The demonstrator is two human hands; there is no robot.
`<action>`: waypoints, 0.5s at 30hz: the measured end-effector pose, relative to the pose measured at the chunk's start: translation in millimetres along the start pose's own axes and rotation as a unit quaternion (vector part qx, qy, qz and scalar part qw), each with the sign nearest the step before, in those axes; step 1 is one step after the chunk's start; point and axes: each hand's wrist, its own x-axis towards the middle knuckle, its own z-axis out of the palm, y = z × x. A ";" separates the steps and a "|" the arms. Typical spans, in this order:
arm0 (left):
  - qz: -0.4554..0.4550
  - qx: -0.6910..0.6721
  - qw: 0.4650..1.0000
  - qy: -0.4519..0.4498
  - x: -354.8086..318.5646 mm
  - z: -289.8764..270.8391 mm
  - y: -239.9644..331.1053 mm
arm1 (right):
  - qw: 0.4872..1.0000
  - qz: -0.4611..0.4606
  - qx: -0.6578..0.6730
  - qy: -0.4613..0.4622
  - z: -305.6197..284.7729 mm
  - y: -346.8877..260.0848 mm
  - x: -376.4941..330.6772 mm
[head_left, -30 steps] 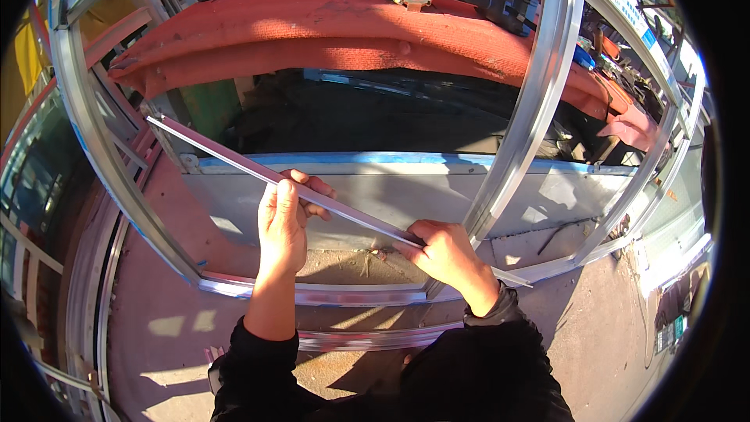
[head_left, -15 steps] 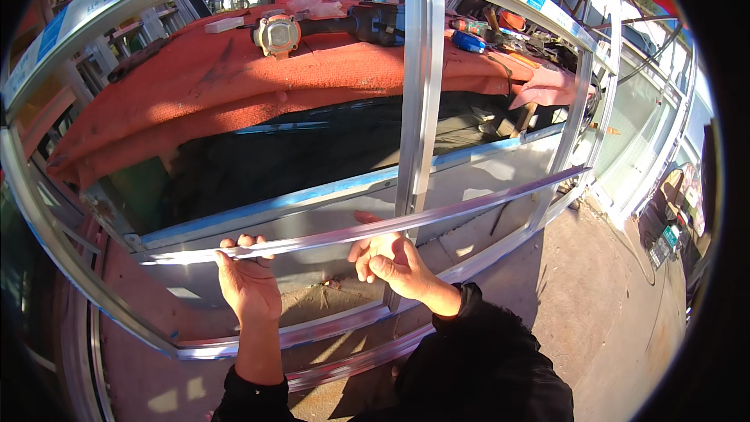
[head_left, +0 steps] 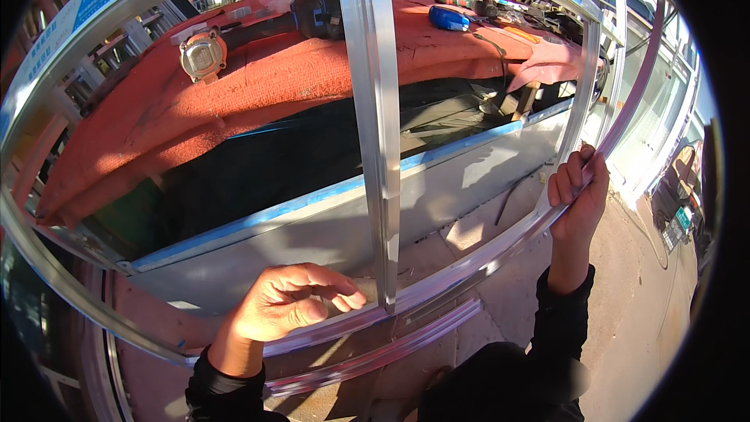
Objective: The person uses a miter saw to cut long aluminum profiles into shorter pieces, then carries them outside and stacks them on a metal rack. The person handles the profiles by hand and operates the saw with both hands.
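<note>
My right hand (head_left: pixel 580 184) is closed around a long, thin aluminium strip (head_left: pixel 637 98). The strip rises from the fist toward the upper right, and its lower part runs close along the frame, so I cannot tell exactly where it ends. In front of me stands a large aluminium window frame (head_left: pixel 582 98) with an upright middle bar (head_left: pixel 379 125). My left hand (head_left: pixel 293 301) hovers just left of the bar's foot, over the bottom rail (head_left: pixel 461 277). Its fingers are loosely bent and apart, with nothing in them.
Behind the frame, a red cloth (head_left: pixel 289 70) covers a bench. On it lie a power tool with a round metal head (head_left: pixel 203 56), a blue tool (head_left: pixel 449 19) and a hammer (head_left: pixel 483 0). Another metal profile (head_left: pixel 383 348) lies near my feet. Glazed frames (head_left: pixel 652 109) lean at the right.
The strip, which lay across the frame over both hands, now points up to the right in my right fist. My left hand has let go of it and moved lower right.
</note>
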 end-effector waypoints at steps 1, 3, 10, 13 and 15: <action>-0.002 0.108 0.985 0.134 20.6 -1.5 8.5 | 1.000 0.002 0.009 -0.015 -4.6 4.7 9.6; 0.135 0.313 0.901 0.268 79.9 -4.7 8.6 | 0.999 0.023 0.035 -0.008 -9.3 23.6 31.0; 0.190 0.482 0.754 0.404 207.2 -1.1 -12.6 | 0.984 0.059 0.060 -0.160 0.6 95.8 81.4; 0.212 0.525 0.678 0.469 225.4 -4.1 -31.3 | 0.979 0.047 0.072 -0.183 1.9 117.7 94.8; 0.213 0.569 0.645 0.464 225.4 -5.4 -36.8 | 0.976 0.035 0.067 -0.202 0.0 127.7 100.2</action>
